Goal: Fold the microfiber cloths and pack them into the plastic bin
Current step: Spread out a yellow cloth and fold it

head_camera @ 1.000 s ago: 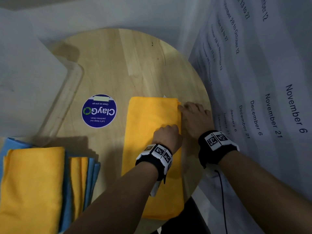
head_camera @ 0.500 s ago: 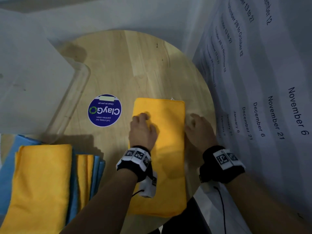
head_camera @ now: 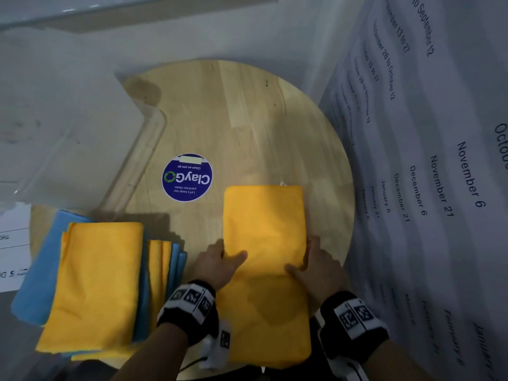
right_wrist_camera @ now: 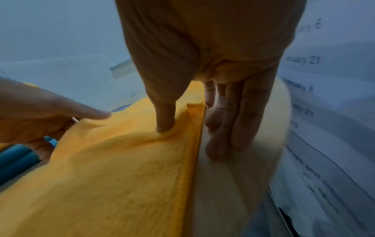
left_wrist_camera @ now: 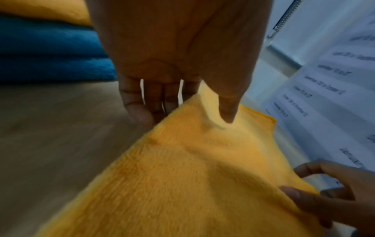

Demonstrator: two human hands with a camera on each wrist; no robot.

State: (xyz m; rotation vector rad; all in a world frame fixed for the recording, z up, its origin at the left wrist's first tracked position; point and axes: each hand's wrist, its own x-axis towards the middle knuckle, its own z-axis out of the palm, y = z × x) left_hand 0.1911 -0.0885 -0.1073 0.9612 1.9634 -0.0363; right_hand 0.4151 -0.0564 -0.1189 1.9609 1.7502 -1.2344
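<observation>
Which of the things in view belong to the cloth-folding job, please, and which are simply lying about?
Part of the job:
- yellow cloth, pinched at its sides by the left hand and right hand
- stack of yellow and blue cloths
- clear plastic bin

Just lying about:
- round ClayGo sticker on the wooden table
- printed date sheet

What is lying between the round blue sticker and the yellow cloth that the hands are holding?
Nothing. In the head view only bare wooden table separates the sticker from the cloth.
</observation>
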